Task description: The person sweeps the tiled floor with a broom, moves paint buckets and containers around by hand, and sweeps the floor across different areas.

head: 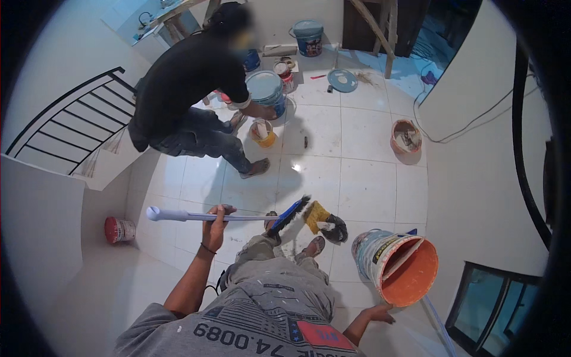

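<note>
My left hand (216,228) is closed around the pale handle of a broom (290,217), whose blue head with dark bristles hangs just above or on the tiles by my feet. Right of the bristles lie a yellow rag or sponge (316,216) and a crumpled black plastic bag (334,228). At the lower right, my right hand (380,314) is at the lower rim of an orange-lined bucket (412,272) that holds a flat board; whether the fingers grip it cannot be told. That bucket stands on or beside a bluish pail (366,250).
A co-worker (187,89) bends over a blue paint bucket (265,87) and a yellow pail (263,134). An orange pail (406,136) stands by the right wall, with a cable (464,131) near it. A stair railing (67,120) and a red-lidded tub (120,230) are at left.
</note>
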Available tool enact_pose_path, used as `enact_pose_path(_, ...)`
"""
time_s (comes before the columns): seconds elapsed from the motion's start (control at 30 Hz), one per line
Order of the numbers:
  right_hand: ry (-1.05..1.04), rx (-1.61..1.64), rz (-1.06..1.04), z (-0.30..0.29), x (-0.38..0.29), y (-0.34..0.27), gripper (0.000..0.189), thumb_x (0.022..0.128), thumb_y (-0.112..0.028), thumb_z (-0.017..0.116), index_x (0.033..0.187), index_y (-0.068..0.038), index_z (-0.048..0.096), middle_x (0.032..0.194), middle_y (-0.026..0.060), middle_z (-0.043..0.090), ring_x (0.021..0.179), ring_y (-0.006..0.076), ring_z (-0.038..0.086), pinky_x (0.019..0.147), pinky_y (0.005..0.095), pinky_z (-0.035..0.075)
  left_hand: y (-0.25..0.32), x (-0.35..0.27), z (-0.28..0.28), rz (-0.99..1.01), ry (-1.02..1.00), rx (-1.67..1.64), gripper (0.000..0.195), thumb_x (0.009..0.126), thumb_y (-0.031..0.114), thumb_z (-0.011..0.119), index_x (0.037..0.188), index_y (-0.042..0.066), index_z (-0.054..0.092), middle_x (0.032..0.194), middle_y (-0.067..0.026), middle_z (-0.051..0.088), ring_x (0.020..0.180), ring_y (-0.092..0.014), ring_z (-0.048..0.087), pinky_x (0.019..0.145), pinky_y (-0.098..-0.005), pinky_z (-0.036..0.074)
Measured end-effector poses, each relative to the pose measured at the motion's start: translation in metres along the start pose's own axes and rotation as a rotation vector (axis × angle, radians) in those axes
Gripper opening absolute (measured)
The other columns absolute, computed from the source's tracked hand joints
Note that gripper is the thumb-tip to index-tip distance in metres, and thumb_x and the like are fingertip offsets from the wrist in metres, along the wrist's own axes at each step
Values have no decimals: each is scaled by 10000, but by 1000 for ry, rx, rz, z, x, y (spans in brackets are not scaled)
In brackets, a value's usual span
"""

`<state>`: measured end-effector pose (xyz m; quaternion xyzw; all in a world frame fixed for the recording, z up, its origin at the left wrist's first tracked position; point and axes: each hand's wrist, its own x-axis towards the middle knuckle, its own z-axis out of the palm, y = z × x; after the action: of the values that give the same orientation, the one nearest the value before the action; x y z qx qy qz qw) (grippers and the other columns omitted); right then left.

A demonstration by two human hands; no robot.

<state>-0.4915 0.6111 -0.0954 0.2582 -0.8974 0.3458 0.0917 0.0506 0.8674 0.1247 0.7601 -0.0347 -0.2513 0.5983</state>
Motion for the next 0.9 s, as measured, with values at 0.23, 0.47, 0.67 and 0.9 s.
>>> enact_pose_path(0.23,-484,114,-240,96,-11,75,613,997,-409,324,1363,83,324,1403,277,352,1246,444,402,1046,467,343,6,-1,-6,106,100,-11,395,1008,383,413,1085,30,573,1063,-114,649,1039,-178,594,885,-321,467)
enact_pose_path(0.47,-1113,72,536,128,-95,125,580,965,-396,430,1360,25,373,1309,202,463,1161,390,481,962,449,414,-7,19,-27,143,299,-151,387,1003,353,437,1102,-1,560,1057,-131,635,1067,-222,605,912,-352,481)
enact_pose_path(0.67,-1672,72,395,152,-259,-123,562,919,-348,549,1347,-5,426,1186,123,554,947,286,583,778,376,477,-22,125,-58,120,440,-304,459,991,380,447,1138,-49,515,1084,-166,592,1049,-247,604,908,-359,512)
enact_pose_path(0.9,-1944,165,-421,212,-451,-446,497,918,-238,567,1352,-18,467,1010,118,651,786,183,642,642,280,493,-84,276,-78,-90,515,-378,372,993,345,455,1108,1,540,1112,-128,612,1076,-203,581,941,-345,474)
